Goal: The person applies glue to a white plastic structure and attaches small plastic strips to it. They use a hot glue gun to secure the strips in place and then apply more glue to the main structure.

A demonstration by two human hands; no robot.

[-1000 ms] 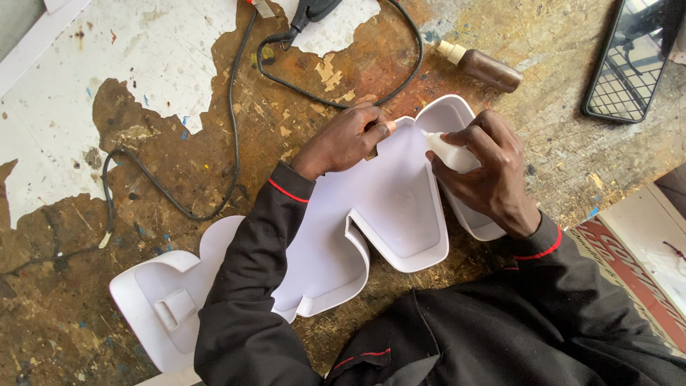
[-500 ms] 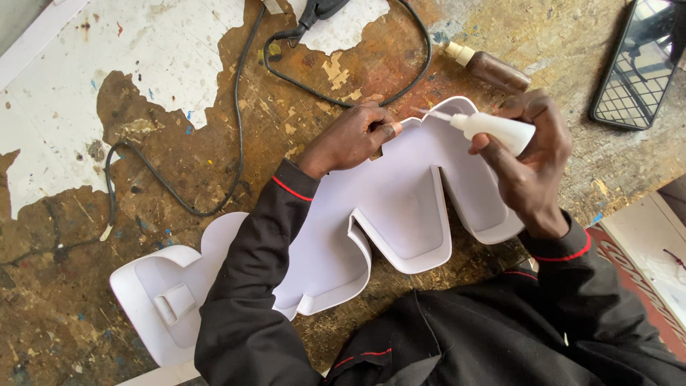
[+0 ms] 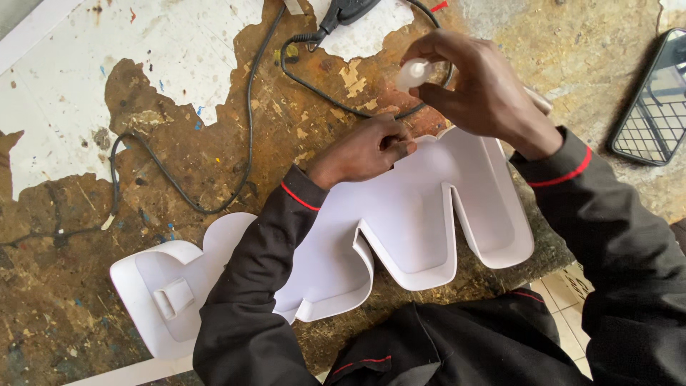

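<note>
Head view, looking straight down. Worn counter (image 3: 214,143), rust-brown with patches of flaking white paint. Large white moulded letter form (image 3: 421,229), shaped like a shallow tray with raised side walls and three rounded lobes, lies flat on the counter close to the person's body, hollow side up. Left hand (image 3: 364,150) rests on the upper edge of the letter form near its middle, fingers (image 3: 396,146) curled together and pressing down on the rim; nothing seen clasped inside them. Right hand (image 3: 479,89) is raised above the form's upper right lobe, fingers pinched around a small white bottle (image 3: 413,73), its pale rounded end pointing left toward the cable; the rest of the bottle is hidden in the palm. Both sleeves dark with a thin red band at the cuff. A second white form (image 3: 161,300), rounded, with a small raised tab inside, lies at lower left, partly under the left forearm and touching the first form. Black cable (image 3: 246,143) loops across the counter from a black tool (image 3: 346,11) at the top edge and passes just beyond both hands. A dark phone (image 3: 654,100) lies at the far right, well apart from the forms.
</note>
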